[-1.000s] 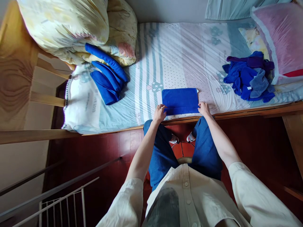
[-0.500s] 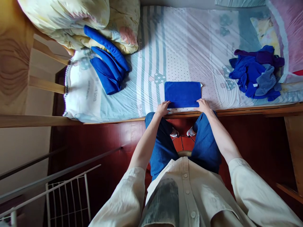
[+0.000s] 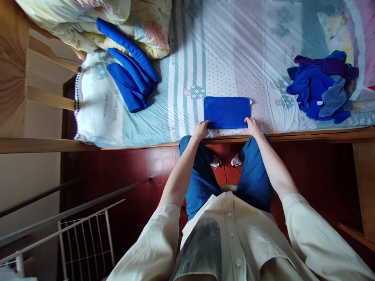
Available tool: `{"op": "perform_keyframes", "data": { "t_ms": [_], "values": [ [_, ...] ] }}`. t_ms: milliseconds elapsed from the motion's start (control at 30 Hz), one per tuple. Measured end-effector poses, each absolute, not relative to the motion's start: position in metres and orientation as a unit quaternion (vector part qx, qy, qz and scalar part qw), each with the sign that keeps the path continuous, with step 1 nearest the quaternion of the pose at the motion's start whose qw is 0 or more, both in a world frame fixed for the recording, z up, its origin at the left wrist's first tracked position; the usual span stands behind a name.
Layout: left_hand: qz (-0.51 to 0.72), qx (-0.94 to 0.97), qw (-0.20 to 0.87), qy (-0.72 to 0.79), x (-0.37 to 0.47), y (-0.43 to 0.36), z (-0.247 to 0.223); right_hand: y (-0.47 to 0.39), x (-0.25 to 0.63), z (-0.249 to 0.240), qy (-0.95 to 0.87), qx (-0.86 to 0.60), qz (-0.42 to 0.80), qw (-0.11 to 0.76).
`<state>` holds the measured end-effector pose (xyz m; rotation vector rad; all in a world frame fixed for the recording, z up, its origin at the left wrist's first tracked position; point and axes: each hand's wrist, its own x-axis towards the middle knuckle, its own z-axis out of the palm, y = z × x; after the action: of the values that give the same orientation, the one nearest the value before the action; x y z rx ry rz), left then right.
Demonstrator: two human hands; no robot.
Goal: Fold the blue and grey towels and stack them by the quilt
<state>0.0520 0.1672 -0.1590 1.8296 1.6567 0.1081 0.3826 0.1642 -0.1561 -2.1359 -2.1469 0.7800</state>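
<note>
A blue towel (image 3: 227,111) lies flat as a neat rectangle near the front edge of the bed, a small white tag at its right side. My left hand (image 3: 201,130) pinches its near left corner. At the near right corner, my right hand (image 3: 252,127) grips the cloth the same way. To the left rest several folded blue towels (image 3: 134,84), standing in loose rolls beside a yellow quilt. A crumpled pile of blue and purple cloths (image 3: 319,89) sits on the right part of the bed.
The bed (image 3: 187,70) has a striped, dotted sheet and a wooden front rail. A bunched yellow quilt (image 3: 146,27) is at the back left, a pink bedding piece (image 3: 367,43) at the far right. A white metal rack (image 3: 88,242) stands at lower left.
Both hands keep hold of the towel's near corners, the fingers now closed more tightly on them. The whole view has shifted slightly; the towels and pile stay in place.
</note>
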Motion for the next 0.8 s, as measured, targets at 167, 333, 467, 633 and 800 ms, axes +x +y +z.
{"op": "perform_keyframes", "data": {
  "t_ms": [167, 333, 467, 633, 800],
  "values": [
    [0.098, 0.649, 0.369, 0.658, 0.047, 0.179, -0.157, 0.173, 0.384, -0.149, -0.624, -0.721, 0.293, 0.066],
    [0.127, 0.602, 0.39, 0.685, 0.047, 0.185, -0.153, 0.179, 0.392, -0.148, -0.579, -0.723, 0.348, 0.144],
    [0.109, 0.581, 0.402, 0.699, 0.048, 0.186, -0.153, 0.179, 0.396, -0.152, -0.556, -0.734, 0.35, 0.173],
    [0.134, 0.561, 0.41, 0.707, 0.047, 0.186, -0.156, 0.179, 0.399, -0.159, -0.528, -0.732, 0.371, 0.22],
    [0.215, 0.491, 0.451, 0.713, 0.049, 0.184, -0.158, 0.18, 0.4, -0.165, -0.482, -0.742, 0.383, 0.267]
  ]
}}
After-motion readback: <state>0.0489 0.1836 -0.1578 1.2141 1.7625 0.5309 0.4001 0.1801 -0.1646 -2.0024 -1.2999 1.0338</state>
